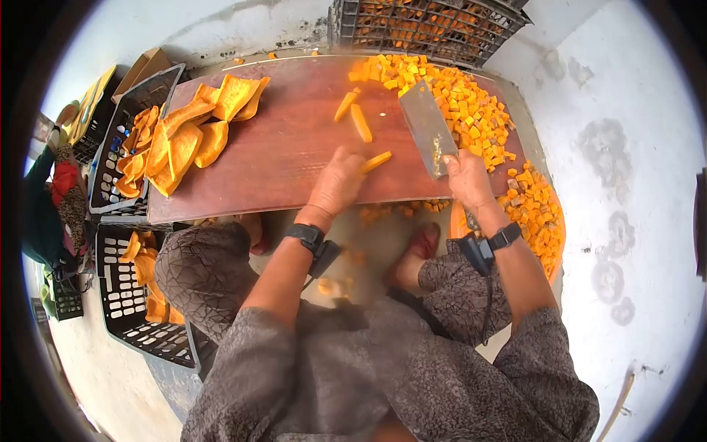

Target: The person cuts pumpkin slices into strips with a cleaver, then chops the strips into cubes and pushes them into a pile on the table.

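My right hand (466, 177) grips a cleaver (429, 129) whose broad blade slants up and left beside a heap of orange pumpkin cubes (475, 110). Bits of orange flesh cling to the blade near the handle. In my closed left hand (339, 179) is a pumpkin strip (378, 161), its end sticking out to the right. Two loose strips (361, 123) lie on the reddish-brown board (287, 132) just beyond that hand. Large curved pumpkin slices (184, 147) are piled at the board's left end.
Black crates (147, 331) with pumpkin pieces stand at the left, and another crate (427, 33) is behind the board. An orange tub (557, 243) of cubes sits at the right, near the white wall (626, 221). Another person (55, 191) is at far left.
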Demonstrator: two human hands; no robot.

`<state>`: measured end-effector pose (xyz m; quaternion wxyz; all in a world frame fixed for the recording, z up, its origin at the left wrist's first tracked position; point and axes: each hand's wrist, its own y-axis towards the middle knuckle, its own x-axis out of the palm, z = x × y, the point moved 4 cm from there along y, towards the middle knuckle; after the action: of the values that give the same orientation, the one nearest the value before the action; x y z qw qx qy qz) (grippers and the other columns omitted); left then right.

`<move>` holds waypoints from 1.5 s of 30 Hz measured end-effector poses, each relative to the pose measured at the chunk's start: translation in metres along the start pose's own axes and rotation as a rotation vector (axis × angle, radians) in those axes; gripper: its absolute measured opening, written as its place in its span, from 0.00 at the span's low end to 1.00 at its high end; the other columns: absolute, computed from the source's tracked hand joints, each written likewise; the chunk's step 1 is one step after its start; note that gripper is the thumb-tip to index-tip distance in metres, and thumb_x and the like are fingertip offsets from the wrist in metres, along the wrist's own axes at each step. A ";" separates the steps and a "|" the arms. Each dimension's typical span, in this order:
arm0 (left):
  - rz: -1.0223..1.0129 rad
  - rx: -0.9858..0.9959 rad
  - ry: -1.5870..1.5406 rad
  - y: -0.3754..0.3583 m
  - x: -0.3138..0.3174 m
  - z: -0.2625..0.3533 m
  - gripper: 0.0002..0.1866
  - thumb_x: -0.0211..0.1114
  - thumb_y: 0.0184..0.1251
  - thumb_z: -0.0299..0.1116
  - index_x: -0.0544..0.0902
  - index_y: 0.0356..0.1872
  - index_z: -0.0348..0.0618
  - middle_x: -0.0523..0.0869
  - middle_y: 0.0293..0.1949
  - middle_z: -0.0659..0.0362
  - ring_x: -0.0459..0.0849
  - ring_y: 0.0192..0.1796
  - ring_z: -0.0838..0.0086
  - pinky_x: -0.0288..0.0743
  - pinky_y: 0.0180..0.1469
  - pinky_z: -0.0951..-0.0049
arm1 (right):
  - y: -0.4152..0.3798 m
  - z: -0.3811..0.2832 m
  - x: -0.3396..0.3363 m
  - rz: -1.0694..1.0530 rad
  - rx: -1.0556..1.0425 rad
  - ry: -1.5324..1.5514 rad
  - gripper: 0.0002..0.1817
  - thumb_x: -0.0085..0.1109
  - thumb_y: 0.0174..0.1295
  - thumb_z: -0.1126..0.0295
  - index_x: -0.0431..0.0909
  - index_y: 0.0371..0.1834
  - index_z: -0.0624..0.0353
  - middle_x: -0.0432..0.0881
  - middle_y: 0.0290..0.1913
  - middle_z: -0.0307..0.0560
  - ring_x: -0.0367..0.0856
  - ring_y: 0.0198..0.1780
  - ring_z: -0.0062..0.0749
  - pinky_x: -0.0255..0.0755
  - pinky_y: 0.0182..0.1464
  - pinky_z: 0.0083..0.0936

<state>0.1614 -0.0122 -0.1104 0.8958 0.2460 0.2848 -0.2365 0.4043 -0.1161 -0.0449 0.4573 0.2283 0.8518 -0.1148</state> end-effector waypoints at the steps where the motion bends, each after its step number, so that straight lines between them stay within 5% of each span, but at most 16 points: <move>1: 0.010 0.058 -0.004 -0.001 0.005 0.005 0.14 0.66 0.55 0.22 0.80 0.44 0.39 0.78 0.53 0.47 0.80 0.53 0.48 0.78 0.54 0.58 | -0.009 -0.010 -0.003 -0.006 -0.044 -0.038 0.17 0.55 0.67 0.60 0.75 0.37 0.67 0.81 0.35 0.70 0.80 0.42 0.68 0.73 0.44 0.52; 2: 0.021 0.115 -0.009 -0.003 0.008 0.008 0.13 0.66 0.55 0.22 0.81 0.43 0.39 0.78 0.52 0.48 0.81 0.52 0.49 0.78 0.54 0.58 | -0.018 -0.016 -0.003 -0.013 -0.088 -0.076 0.17 0.55 0.67 0.59 0.75 0.36 0.67 0.81 0.34 0.70 0.79 0.42 0.68 0.73 0.43 0.52; 3: 0.064 0.170 0.025 -0.005 0.007 0.013 0.12 0.67 0.54 0.23 0.82 0.42 0.40 0.79 0.49 0.49 0.82 0.49 0.51 0.79 0.52 0.58 | -0.027 -0.019 -0.002 0.014 -0.130 -0.074 0.15 0.56 0.69 0.64 0.73 0.35 0.68 0.78 0.26 0.64 0.80 0.31 0.57 0.72 0.36 0.42; 7: 0.123 0.249 0.106 -0.007 0.005 0.018 0.11 0.67 0.53 0.24 0.82 0.40 0.41 0.81 0.43 0.51 0.82 0.45 0.54 0.78 0.49 0.60 | -0.048 -0.034 -0.002 -0.038 -0.163 -0.136 0.15 0.56 0.69 0.63 0.73 0.35 0.67 0.79 0.29 0.66 0.80 0.34 0.63 0.72 0.36 0.44; 9: 0.133 0.238 0.123 -0.007 0.006 0.017 0.10 0.66 0.53 0.24 0.83 0.39 0.42 0.82 0.37 0.53 0.81 0.43 0.55 0.77 0.47 0.60 | -0.052 -0.042 -0.001 -0.105 -0.121 -0.156 0.15 0.51 0.68 0.62 0.74 0.35 0.66 0.81 0.33 0.68 0.80 0.39 0.65 0.72 0.42 0.54; 12: 0.104 0.254 0.085 -0.007 0.007 0.015 0.10 0.65 0.54 0.23 0.83 0.39 0.42 0.82 0.35 0.53 0.80 0.43 0.55 0.77 0.46 0.59 | -0.057 -0.054 0.002 -0.172 -0.245 -0.264 0.15 0.53 0.70 0.62 0.71 0.38 0.66 0.80 0.32 0.68 0.79 0.39 0.67 0.72 0.40 0.51; 27: 0.063 0.237 0.036 -0.006 0.008 0.009 0.09 0.63 0.56 0.22 0.83 0.39 0.42 0.81 0.37 0.52 0.79 0.44 0.53 0.77 0.47 0.59 | -0.021 -0.052 0.030 -0.055 -0.154 -0.171 0.14 0.54 0.68 0.64 0.73 0.37 0.68 0.80 0.33 0.71 0.80 0.39 0.68 0.74 0.42 0.51; 37: 0.071 0.266 0.034 -0.007 0.008 0.009 0.10 0.62 0.55 0.21 0.83 0.39 0.42 0.82 0.39 0.52 0.80 0.45 0.53 0.77 0.47 0.59 | -0.054 -0.061 0.032 -0.169 -0.216 -0.223 0.14 0.53 0.69 0.64 0.71 0.38 0.68 0.80 0.30 0.70 0.80 0.37 0.67 0.74 0.40 0.53; 45: 0.066 0.264 -0.014 -0.006 0.006 0.014 0.09 0.61 0.56 0.22 0.82 0.39 0.41 0.81 0.38 0.50 0.78 0.45 0.50 0.76 0.48 0.57 | -0.035 -0.068 0.046 -0.027 -0.279 -0.233 0.14 0.52 0.69 0.62 0.72 0.38 0.66 0.82 0.31 0.67 0.82 0.38 0.64 0.75 0.42 0.52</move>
<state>0.1679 -0.0261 -0.1062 0.8648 0.3695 0.2366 -0.2441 0.3154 -0.1059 -0.0455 0.5785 0.1365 0.8037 -0.0274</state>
